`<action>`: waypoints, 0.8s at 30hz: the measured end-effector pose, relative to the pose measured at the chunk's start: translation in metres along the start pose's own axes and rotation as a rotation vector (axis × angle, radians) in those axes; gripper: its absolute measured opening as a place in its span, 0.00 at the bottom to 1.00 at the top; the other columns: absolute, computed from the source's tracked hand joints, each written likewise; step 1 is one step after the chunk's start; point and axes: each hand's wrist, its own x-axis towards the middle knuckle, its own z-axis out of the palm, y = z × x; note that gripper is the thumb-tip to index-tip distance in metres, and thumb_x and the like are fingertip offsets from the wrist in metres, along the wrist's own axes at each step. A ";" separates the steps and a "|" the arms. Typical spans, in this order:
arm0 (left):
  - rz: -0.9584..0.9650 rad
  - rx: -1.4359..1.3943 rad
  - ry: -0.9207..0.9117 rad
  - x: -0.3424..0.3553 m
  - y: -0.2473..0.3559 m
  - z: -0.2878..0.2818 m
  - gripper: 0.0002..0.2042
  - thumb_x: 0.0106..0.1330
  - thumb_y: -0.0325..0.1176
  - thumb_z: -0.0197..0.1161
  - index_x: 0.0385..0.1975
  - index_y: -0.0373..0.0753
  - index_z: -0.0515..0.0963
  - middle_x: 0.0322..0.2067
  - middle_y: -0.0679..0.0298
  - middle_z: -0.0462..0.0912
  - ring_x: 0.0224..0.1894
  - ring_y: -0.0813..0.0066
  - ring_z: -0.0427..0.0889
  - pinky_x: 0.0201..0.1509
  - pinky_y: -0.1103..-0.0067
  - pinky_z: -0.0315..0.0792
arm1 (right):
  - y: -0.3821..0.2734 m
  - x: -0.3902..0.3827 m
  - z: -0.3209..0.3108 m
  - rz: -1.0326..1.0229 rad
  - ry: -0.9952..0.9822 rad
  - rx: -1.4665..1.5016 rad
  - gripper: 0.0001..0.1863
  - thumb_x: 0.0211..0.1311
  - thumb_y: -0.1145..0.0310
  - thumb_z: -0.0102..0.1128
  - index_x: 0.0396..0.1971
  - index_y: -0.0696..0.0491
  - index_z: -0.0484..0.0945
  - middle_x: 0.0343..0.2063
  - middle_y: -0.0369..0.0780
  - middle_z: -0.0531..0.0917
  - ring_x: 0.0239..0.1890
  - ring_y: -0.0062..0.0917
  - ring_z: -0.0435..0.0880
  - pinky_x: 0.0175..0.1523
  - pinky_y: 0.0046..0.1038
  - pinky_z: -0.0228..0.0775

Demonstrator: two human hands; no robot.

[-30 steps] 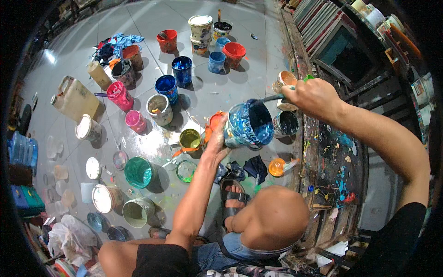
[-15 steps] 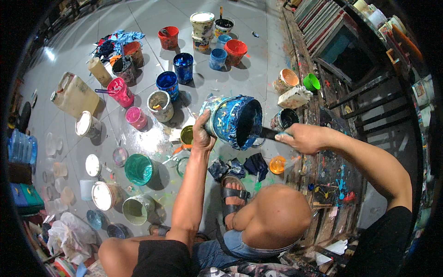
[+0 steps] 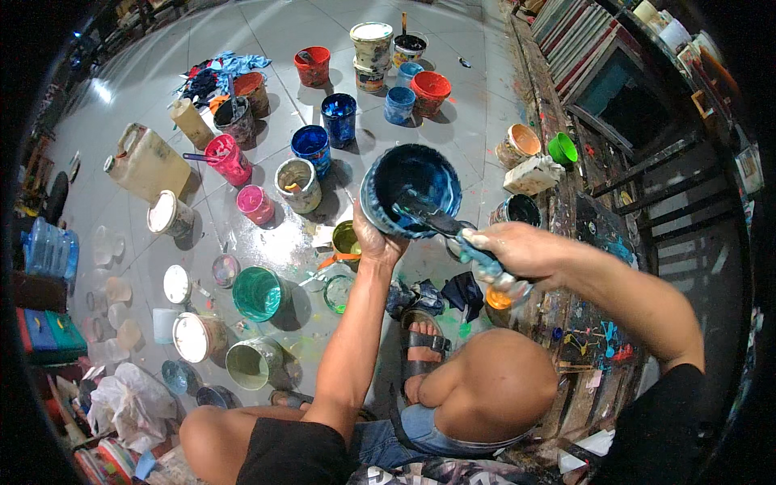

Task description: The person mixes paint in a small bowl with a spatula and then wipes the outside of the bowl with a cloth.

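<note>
A paint bucket (image 3: 369, 200) with a blue-smeared rim is held up in front of me, its mouth turned toward me and dark blue paint coating the inside. My left hand (image 3: 377, 236) grips it from the lower left, some fingers hidden behind the wall. The fingers of my right hand (image 3: 517, 252) are wrapped round the paint-stained handle of a spatula (image 3: 436, 217). Its dark flat blade reaches inside the bucket, over the lower inner wall. Below the bucket, an olive-yellow paint pot (image 3: 346, 240) stands on the floor near my left wrist.
Several paint pots surround me, among them a blue one (image 3: 338, 121), a pink one (image 3: 229, 160) and a green one (image 3: 257, 293). A cloudy jerrycan (image 3: 149, 166) stands left. Dark crumpled cloths (image 3: 462, 295) lie by my foot. Along the right runs a paint-spattered wooden bench (image 3: 594, 242).
The bucket has turned from facing right, with its outer side showing, to facing me. My right hand has rolled over, showing more of the spatula's handle, and the blade is now visible inside.
</note>
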 end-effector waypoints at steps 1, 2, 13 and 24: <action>-0.044 -0.015 -0.006 -0.003 -0.001 -0.002 0.28 0.69 0.56 0.46 0.59 0.41 0.72 0.57 0.57 0.76 0.57 0.56 0.75 0.63 0.60 0.71 | -0.004 -0.005 -0.012 -0.116 0.116 -0.477 0.23 0.75 0.51 0.39 0.32 0.55 0.74 0.21 0.37 0.75 0.20 0.22 0.73 0.24 0.30 0.67; -0.086 -0.034 -0.011 -0.005 0.000 -0.006 0.28 0.70 0.56 0.45 0.59 0.41 0.72 0.57 0.57 0.76 0.57 0.56 0.75 0.63 0.59 0.71 | -0.019 -0.017 -0.015 -0.012 0.293 -0.902 0.23 0.73 0.51 0.43 0.32 0.57 0.76 0.24 0.45 0.80 0.28 0.29 0.81 0.34 0.35 0.74; -0.763 0.038 -0.092 -0.006 0.027 0.004 0.38 0.66 0.67 0.41 0.70 0.48 0.59 0.67 0.46 0.60 0.64 0.35 0.63 0.61 0.29 0.46 | -0.061 -0.082 -0.030 -0.848 0.813 -2.609 0.08 0.59 0.62 0.54 0.29 0.50 0.77 0.23 0.35 0.75 0.30 0.25 0.78 0.27 0.23 0.65; -0.474 0.245 -0.105 -0.019 0.011 0.054 0.26 0.68 0.51 0.57 0.59 0.42 0.70 0.55 0.58 0.77 0.54 0.60 0.79 0.60 0.54 0.72 | -0.072 -0.042 -0.070 -0.539 0.874 -2.143 0.08 0.59 0.63 0.57 0.34 0.52 0.73 0.20 0.43 0.82 0.26 0.38 0.87 0.29 0.38 0.80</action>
